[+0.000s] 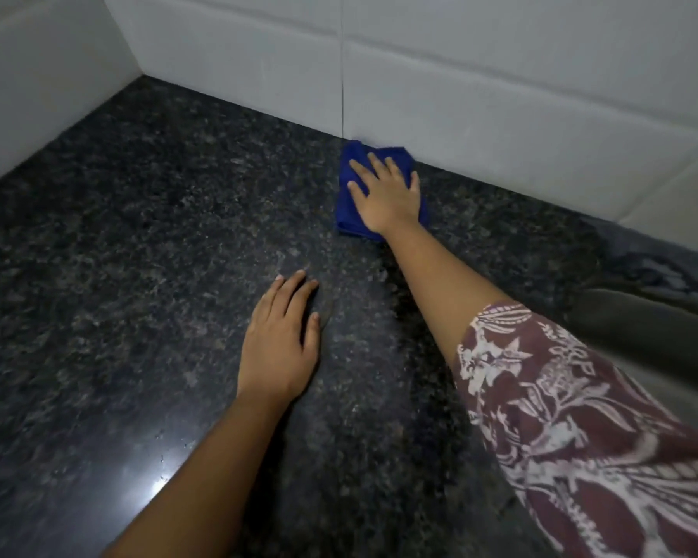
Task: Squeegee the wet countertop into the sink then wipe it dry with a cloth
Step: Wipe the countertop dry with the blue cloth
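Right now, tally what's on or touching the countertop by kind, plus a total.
Hands: 2, the left hand flat on the bare countertop, the right hand pressing on the cloth
Blue cloths: 1, the cloth, folded, against the tiled wall
Squeegees: 0 in view
Total: 3

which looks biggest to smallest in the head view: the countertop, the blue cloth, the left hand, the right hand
1. countertop, by far the largest.
2. left hand, though it lies nearer the camera than the rest.
3. blue cloth and right hand: look alike; the hand lies flat on the cloth and hides part of it, so unranked.
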